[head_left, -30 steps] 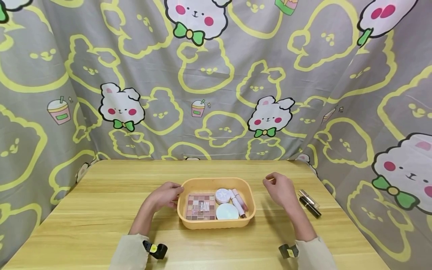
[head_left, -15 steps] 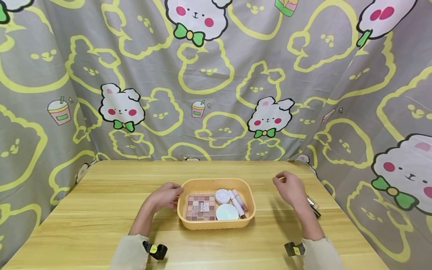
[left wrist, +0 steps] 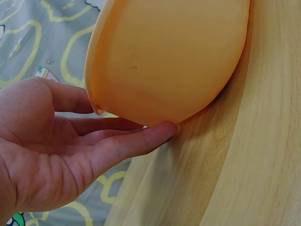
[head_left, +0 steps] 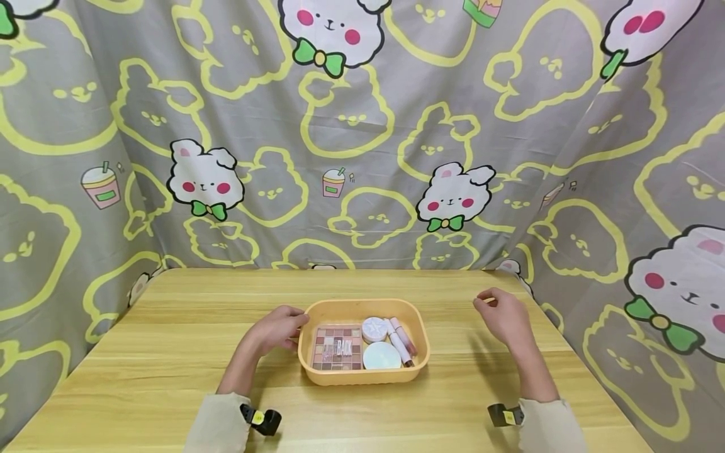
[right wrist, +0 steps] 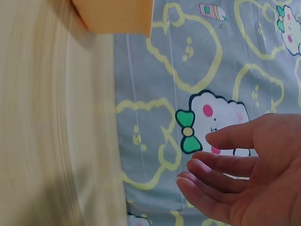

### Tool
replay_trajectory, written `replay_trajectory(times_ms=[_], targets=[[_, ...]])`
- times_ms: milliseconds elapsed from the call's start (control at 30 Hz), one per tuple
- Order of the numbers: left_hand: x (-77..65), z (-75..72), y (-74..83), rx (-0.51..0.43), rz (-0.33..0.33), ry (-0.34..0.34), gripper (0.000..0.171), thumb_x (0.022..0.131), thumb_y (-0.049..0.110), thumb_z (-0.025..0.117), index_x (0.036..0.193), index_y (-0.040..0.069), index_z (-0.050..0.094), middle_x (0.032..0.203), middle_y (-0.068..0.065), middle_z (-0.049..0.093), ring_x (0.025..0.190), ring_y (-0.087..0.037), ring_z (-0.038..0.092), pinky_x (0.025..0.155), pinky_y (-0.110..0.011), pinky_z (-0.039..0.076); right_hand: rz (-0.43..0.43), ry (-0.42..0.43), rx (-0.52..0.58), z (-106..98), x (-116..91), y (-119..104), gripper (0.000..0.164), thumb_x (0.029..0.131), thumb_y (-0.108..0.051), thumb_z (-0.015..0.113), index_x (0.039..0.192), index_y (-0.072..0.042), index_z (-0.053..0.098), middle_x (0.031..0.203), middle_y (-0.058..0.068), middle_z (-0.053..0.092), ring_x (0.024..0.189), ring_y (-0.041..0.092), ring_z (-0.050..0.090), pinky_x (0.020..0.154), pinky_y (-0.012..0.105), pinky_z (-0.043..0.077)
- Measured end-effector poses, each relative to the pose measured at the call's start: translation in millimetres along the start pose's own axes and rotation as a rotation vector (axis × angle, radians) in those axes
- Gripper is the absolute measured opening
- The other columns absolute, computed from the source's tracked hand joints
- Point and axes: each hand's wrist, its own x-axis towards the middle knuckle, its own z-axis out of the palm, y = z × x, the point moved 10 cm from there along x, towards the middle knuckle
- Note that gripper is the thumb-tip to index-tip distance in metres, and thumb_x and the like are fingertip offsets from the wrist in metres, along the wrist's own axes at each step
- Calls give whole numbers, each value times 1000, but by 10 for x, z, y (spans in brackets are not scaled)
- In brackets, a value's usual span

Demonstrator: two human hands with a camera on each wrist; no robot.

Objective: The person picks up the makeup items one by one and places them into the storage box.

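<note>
A yellow plastic basket (head_left: 364, 379) stands on the wooden table. Beside its left end, my left hand (head_left: 279, 328) touches the rim and outer wall with fairly straight fingers; the left wrist view shows these fingers (left wrist: 141, 141) against the basket. Inside lie an eyeshadow palette (head_left: 337, 349), a small round white case (head_left: 374, 329), a larger pale round compact (head_left: 382, 357) and two slim lip tubes (head_left: 399, 340). To the right, my right hand (head_left: 506, 316) hovers over the table with loosely curved fingers (right wrist: 230, 172) and nothing between them.
The wooden table (head_left: 170, 352) extends on both sides of the basket. A grey curtain (head_left: 362, 214) with cartoon rabbits hangs behind and at both sides. Small wrist cameras are strapped at the left sleeve (head_left: 218, 421) and right sleeve (head_left: 549, 425).
My right hand has moved rightward, away from the basket. Its arm now covers the black tube and the clear one that lay at the right. My left hand and the basket stay put.
</note>
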Motion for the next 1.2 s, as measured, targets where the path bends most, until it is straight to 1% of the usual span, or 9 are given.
replay_trajectory(times_ms=[133, 233, 533, 600, 733, 800, 900, 1033, 1200], targets=[[0, -1, 5, -1, 0, -2, 46, 109, 20, 42, 140, -13, 49, 126, -22, 65, 107, -29, 69, 77, -41, 62, 16, 17, -19, -52, 24, 98, 35, 100, -25, 54, 117, 3, 68, 107, 26, 71, 88, 34, 68, 68, 39, 52], [-4, -5, 7, -8, -1, -2, 46, 109, 19, 42, 140, -14, 49, 126, -22, 66, 107, -29, 69, 77, -41, 62, 44, 18, -39, -68, 41, 187, 36, 100, -25, 54, 118, 3, 67, 107, 27, 71, 86, 33, 67, 68, 39, 51], [-18, -9, 15, -18, 1, -4, 46, 108, 19, 42, 140, -14, 49, 126, -24, 66, 107, -30, 69, 77, -41, 62, 89, -3, -92, -88, 74, 426, 38, 97, -23, 55, 118, 8, 65, 103, 28, 71, 82, 33, 67, 73, 48, 52], [-16, -5, 16, -15, -1, -4, 47, 108, 19, 42, 141, -14, 49, 126, -23, 66, 107, -30, 69, 77, -41, 62, 98, 1, -107, -99, 73, 481, 40, 96, -23, 56, 118, 9, 64, 103, 28, 71, 83, 35, 67, 75, 51, 52], [-14, -5, 12, -4, -5, 3, 47, 108, 19, 42, 140, -14, 49, 126, -23, 66, 107, -29, 69, 77, -41, 62, 102, -5, -143, -109, 84, 559, 40, 94, -22, 60, 115, 11, 65, 106, 30, 70, 93, 44, 65, 83, 58, 51], [-15, -7, 14, -2, -5, 8, 46, 108, 19, 42, 140, -14, 50, 126, -22, 66, 107, -29, 69, 77, -41, 62, 106, -20, -161, -111, 85, 586, 40, 93, -22, 62, 112, 12, 65, 109, 31, 68, 98, 49, 62, 86, 60, 50], [-18, -10, 13, -5, -8, 13, 46, 108, 19, 42, 139, -14, 50, 125, -22, 66, 106, -28, 69, 76, -40, 62, 118, -56, -187, -107, 79, 632, 40, 92, -22, 62, 110, 14, 63, 113, 34, 64, 101, 53, 59, 87, 61, 49], [-19, -6, 14, -7, -7, 13, 46, 108, 19, 42, 139, -13, 51, 123, -21, 67, 104, -27, 69, 76, -40, 62, 139, -86, -210, -101, 71, 711, 39, 91, -22, 62, 110, 13, 63, 114, 35, 63, 102, 54, 58, 86, 61, 49], [-20, -5, 14, -2, -6, 8, 46, 108, 20, 42, 140, -13, 50, 123, -20, 67, 104, -26, 69, 76, -39, 62, 138, -69, -236, -106, 84, 778, 34, 92, -22, 65, 103, 9, 68, 106, 30, 68, 97, 53, 59, 85, 61, 49]])
